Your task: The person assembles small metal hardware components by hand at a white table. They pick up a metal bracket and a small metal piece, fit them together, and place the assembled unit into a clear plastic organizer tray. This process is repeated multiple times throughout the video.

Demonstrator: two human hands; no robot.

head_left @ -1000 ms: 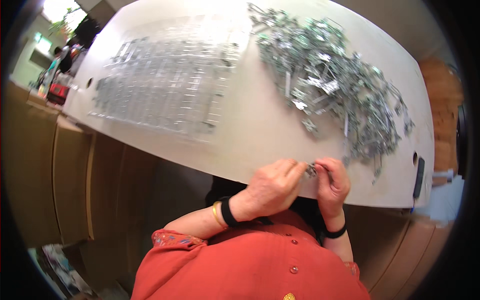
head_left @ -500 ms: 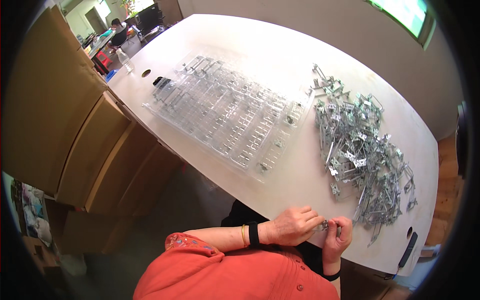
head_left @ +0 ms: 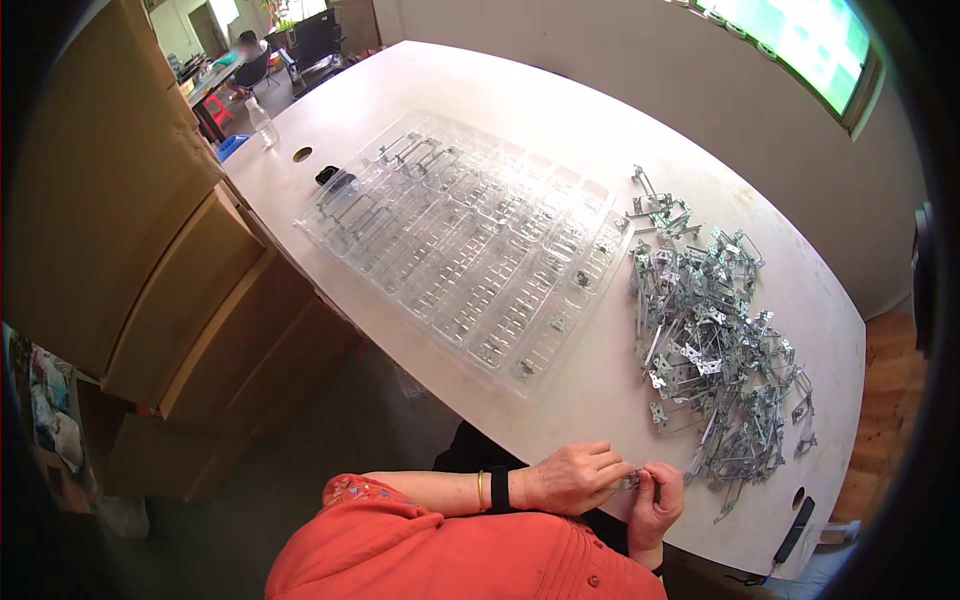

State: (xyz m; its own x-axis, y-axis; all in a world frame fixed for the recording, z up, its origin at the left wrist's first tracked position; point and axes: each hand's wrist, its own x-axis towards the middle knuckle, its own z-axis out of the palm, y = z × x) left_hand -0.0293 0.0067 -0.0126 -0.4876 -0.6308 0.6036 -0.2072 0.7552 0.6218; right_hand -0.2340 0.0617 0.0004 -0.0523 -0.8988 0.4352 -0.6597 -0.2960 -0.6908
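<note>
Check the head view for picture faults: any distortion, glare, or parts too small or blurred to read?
Head view: strong fisheye, the white table edges bow and a dark rim rings the frame; the window at top right is blown out; the clear plastic tray shows soft reflections; the small metal part between left hand and right hand is too small to make out.

Bare tabletop [head_left: 590, 395] btwn tray [head_left: 470, 235], parts pile [head_left: 710, 340].

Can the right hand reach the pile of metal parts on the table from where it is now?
Probably yes: the right hand sits beside the pile of metal parts with nothing between, though both hands now pinch a small metal piece.
</note>
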